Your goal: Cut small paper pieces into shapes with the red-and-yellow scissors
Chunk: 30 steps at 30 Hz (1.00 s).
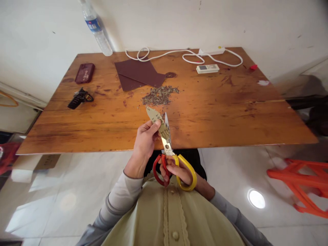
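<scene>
Left hand (145,140) — thumb and fingers pinching a printed beige strip (153,115) near the table (217,119) edge. Right hand (180,171) — gripping the scissors (167,146) by the handles, blades at the strip (greyish shreds (160,95) heaped beyond).

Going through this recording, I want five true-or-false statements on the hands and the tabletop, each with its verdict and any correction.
1. The left hand holds a pale printed strip. True.
2. The right hand holds scissors with two black handles. False: one handle is red, the other yellow.
3. The heap of clippings lies nearer the person than the maroon sheets. True.
4. The bottle stands at the right end. False: the bottle is at the back, toward the left.
5. A white cable runs along the table's back. True.
</scene>
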Motion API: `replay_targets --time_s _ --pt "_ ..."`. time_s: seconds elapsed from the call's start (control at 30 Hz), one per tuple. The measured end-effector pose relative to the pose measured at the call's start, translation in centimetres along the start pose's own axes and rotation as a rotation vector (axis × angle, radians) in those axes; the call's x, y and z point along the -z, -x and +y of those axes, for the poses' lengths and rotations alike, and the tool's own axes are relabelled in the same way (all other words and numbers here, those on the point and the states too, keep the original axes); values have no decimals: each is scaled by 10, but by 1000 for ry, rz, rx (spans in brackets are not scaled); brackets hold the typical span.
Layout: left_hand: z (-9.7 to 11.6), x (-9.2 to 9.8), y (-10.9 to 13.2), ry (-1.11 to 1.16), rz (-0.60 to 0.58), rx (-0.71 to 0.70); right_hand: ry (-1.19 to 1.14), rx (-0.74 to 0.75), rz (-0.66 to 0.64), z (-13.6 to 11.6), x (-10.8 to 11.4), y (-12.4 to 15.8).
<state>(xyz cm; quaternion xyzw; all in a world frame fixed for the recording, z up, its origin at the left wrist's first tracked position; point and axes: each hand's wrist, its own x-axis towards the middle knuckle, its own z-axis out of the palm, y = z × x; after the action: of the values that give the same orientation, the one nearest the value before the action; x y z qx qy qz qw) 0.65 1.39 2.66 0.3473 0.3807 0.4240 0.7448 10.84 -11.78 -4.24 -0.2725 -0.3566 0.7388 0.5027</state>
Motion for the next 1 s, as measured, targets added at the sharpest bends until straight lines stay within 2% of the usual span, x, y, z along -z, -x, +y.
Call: replay_targets --time_s 0.13,0.4,0.6,0.83,1.0 --pt "3 2 4 14 -77 56 8 -15 -3 -6 -1 -2" --pt "-2 2 -2 -11 50 -2 63 -15 -11 4 -1 0" --pt "4 4 3 0 -85 66 32 -17 5 -3 -2 0" --pt "1 4 -1 -34 10 -12 7 -1 -21 3 -5 1" --pt "3 5 3 -19 -94 62 -9 -12 -5 3 -1 2"
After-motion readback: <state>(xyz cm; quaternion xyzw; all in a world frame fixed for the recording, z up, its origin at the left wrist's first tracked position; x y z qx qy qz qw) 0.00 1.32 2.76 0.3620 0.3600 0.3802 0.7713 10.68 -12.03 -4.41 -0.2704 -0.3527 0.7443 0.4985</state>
